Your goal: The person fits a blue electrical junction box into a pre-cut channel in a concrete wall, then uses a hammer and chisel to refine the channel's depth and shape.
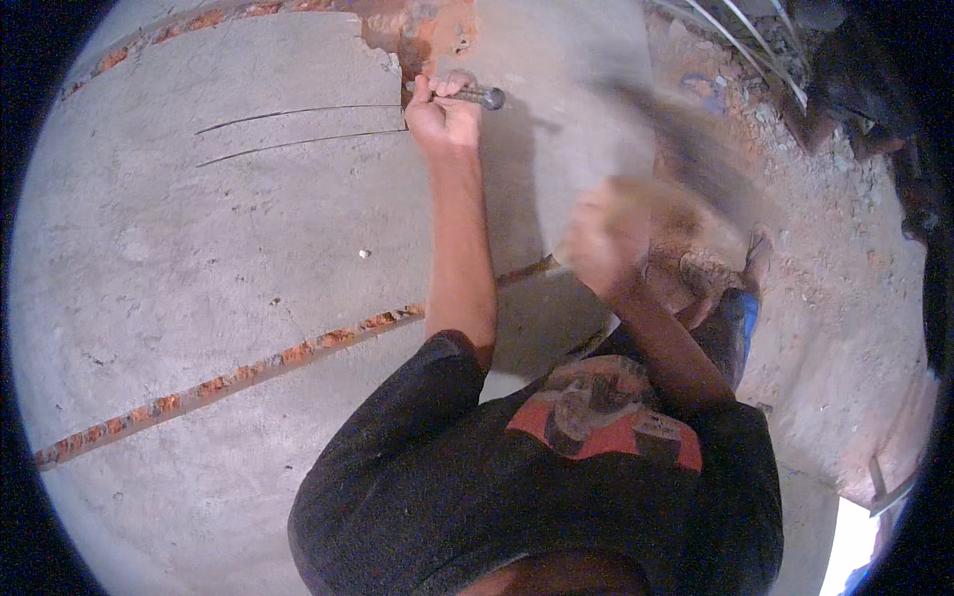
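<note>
My left hand [444, 117] is closed round a metal chisel [482, 96], its round struck end pointing right. The chisel's other end is hidden by the fingers, beside the broken edge of grey wall plaster [298, 209]. Just above that hand, orange brick [422, 40] lies bare. Lower and to the right, my right hand [606, 233] is smeared by motion, its fingers wrapped round what looks like a hammer's handle. A dark blurred streak [676, 134] beyond it seems to be the hammer's head, apart from the chisel.
Two dark lines run across the plaster left of the chisel. A narrow cut groove [238, 377] with brick showing crosses the wall lower down. Rubble and dirt [825, 258] cover the ground at right, with pale rods [745, 30] and dark objects at upper right.
</note>
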Demonstrator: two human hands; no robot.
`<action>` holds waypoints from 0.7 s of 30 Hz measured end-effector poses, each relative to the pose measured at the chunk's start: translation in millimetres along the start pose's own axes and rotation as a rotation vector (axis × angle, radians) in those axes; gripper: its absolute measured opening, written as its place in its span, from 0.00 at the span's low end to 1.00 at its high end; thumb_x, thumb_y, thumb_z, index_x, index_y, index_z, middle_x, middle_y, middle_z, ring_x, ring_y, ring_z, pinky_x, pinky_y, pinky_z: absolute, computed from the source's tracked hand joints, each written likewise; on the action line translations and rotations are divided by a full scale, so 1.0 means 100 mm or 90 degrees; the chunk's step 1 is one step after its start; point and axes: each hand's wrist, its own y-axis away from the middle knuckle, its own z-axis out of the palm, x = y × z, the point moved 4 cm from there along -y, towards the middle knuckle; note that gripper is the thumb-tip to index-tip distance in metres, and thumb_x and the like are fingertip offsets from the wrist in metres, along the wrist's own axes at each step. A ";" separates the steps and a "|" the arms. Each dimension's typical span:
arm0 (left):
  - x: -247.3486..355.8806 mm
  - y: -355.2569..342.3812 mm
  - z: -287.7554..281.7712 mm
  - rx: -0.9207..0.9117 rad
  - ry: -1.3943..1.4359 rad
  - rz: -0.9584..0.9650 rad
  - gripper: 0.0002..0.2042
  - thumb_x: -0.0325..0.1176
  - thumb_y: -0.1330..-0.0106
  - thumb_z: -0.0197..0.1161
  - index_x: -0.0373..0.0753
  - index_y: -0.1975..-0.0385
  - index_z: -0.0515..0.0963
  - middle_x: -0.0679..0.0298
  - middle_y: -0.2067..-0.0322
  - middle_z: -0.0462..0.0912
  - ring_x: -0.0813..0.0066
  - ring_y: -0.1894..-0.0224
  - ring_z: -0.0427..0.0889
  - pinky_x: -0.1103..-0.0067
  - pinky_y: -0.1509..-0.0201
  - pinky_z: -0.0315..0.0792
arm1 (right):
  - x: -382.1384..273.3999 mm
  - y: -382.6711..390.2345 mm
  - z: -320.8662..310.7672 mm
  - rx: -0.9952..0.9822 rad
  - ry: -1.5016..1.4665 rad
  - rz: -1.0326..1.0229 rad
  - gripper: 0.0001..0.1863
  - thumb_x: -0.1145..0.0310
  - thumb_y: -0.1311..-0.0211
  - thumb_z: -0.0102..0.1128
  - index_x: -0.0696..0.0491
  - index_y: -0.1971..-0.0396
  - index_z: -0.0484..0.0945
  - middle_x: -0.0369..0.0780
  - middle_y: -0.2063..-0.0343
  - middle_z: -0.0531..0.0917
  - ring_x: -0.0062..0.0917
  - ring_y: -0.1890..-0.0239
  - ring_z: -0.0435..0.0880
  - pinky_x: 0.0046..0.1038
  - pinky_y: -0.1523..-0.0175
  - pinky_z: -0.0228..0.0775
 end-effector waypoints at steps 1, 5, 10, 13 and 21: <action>0.05 -0.03 -0.06 -0.008 -0.028 0.007 0.14 0.37 0.29 0.39 0.38 0.77 0.60 0.65 0.83 0.60 0.72 0.80 0.59 0.76 0.75 0.61 | 0.21 0.10 0.16 -0.050 0.248 0.041 0.07 0.68 0.49 0.56 0.54 0.74 0.69 0.42 0.86 0.72 0.36 0.81 0.75 0.38 0.73 0.69; 0.19 0.02 -0.18 0.007 -0.062 0.006 0.14 0.37 0.29 0.39 0.39 0.77 0.59 0.65 0.82 0.60 0.72 0.80 0.60 0.76 0.75 0.61 | -0.20 -0.35 -0.21 0.122 0.078 0.290 0.09 0.68 0.50 0.56 0.57 0.75 0.70 0.45 0.84 0.74 0.42 0.80 0.75 0.39 0.70 0.69; 0.11 0.00 -0.04 -0.057 0.025 -0.052 0.14 0.35 0.31 0.40 0.37 0.79 0.60 0.64 0.83 0.59 0.72 0.78 0.60 0.76 0.72 0.62 | -0.78 -0.36 -0.68 0.296 -0.254 0.382 0.03 0.72 0.49 0.55 0.49 0.75 0.70 0.40 0.86 0.73 0.31 0.83 0.74 0.35 0.77 0.70; 0.04 0.04 0.04 0.012 0.020 -0.028 0.12 0.35 0.30 0.39 0.38 0.76 0.59 0.66 0.82 0.57 0.73 0.80 0.57 0.76 0.74 0.60 | -0.91 -0.37 -0.56 0.317 -0.446 0.093 0.05 0.74 0.49 0.55 0.49 0.74 0.69 0.38 0.86 0.71 0.28 0.83 0.73 0.36 0.78 0.69; 0.11 0.13 -0.09 -0.071 -0.008 -0.085 0.14 0.35 0.30 0.41 0.38 0.79 0.60 0.66 0.82 0.59 0.74 0.79 0.58 0.77 0.72 0.60 | -0.25 -0.12 -0.06 0.029 0.088 0.345 0.13 0.68 0.51 0.57 0.55 0.66 0.69 0.55 0.79 0.75 0.53 0.72 0.77 0.42 0.70 0.69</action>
